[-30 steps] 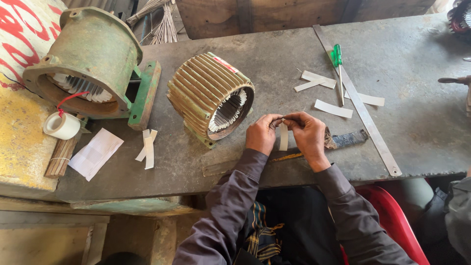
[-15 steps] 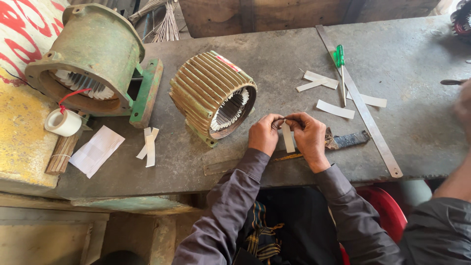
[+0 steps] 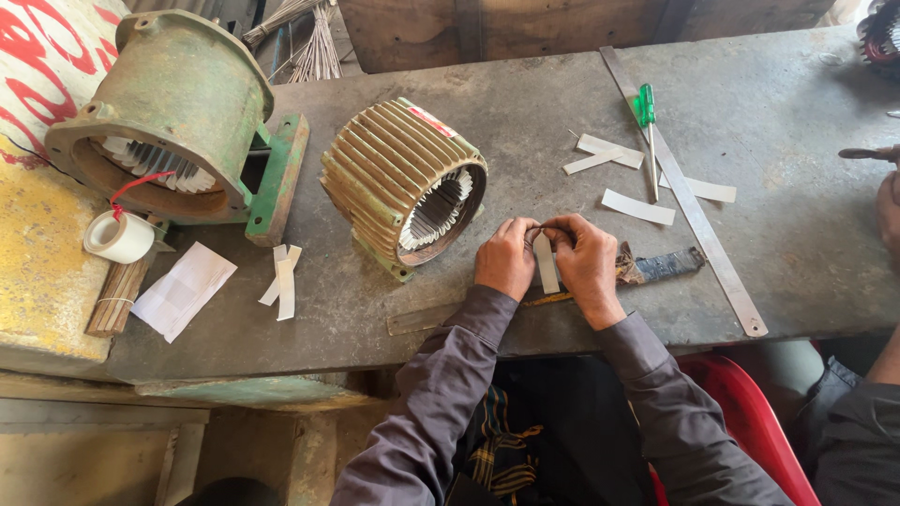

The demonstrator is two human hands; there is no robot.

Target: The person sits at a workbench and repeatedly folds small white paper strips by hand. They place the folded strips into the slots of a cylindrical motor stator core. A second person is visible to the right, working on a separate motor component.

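folding the paper strip at the near table edge

near edge, middle: my left hand [image 3: 504, 258] and right hand [image 3: 586, 265] both pinch one white paper strip [image 3: 545, 263], fingertips together at its top. i'd keep the crease square, thumbs pressing evenly. just right lies a knife [image 3: 656, 266]. farther in, the ribbed stator housing [image 3: 403, 183]; spare strips [image 3: 637, 207] toward the far right.

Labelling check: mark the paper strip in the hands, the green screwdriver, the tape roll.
paper strip [image 3: 545, 263], head view, mid-length below the fingers
green screwdriver [image 3: 645, 103], head view, handle
tape roll [image 3: 117, 237], head view, outer side
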